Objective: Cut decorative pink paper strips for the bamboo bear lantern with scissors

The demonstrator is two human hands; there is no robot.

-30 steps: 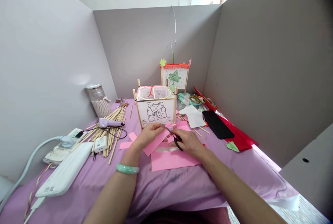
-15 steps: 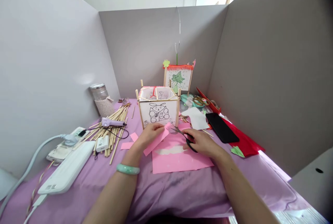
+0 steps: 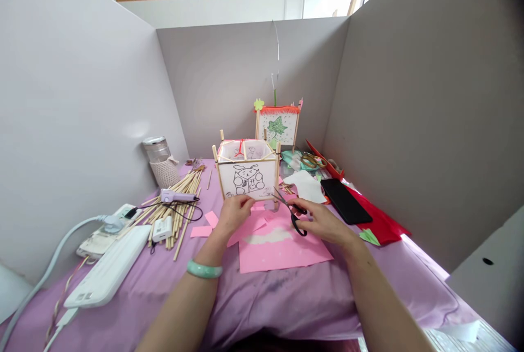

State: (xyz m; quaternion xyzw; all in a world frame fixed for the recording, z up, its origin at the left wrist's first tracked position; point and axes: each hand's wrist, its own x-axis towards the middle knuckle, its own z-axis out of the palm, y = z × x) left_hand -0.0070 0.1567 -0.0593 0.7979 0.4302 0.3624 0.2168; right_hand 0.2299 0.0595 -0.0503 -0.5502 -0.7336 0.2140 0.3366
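Observation:
My left hand [image 3: 236, 214], with a green bangle [image 3: 204, 269] on its wrist, is closed in a pinch in front of the lantern; what its fingertips hold is too small to make out. Below it a pink paper strip [image 3: 245, 233] slants over the larger pink sheet [image 3: 286, 256], which has a pale torn-looking patch. My right hand [image 3: 320, 220] grips black-handled scissors [image 3: 295, 218], blades parted and pointing left toward the lantern. The square stick-framed lantern [image 3: 248, 180] stands upright behind both hands, a cartoon animal drawn on its front panel.
Left lie wooden sticks [image 3: 189, 185], a lilac glue gun [image 3: 177, 196], a white power bank [image 3: 108, 267] and a lidded jar [image 3: 161, 163]. Right are white paper [image 3: 307, 185], a black phone [image 3: 346, 202] and red cloth [image 3: 382, 221]. A second lantern [image 3: 278, 127] stands behind. Grey partitions [image 3: 229, 79] surround the table.
The strip my left hand held up against the scissors now lies lower, below the hand. My scissors have pulled clear of the paper and their blades have opened wider. The view has tilted slightly up.

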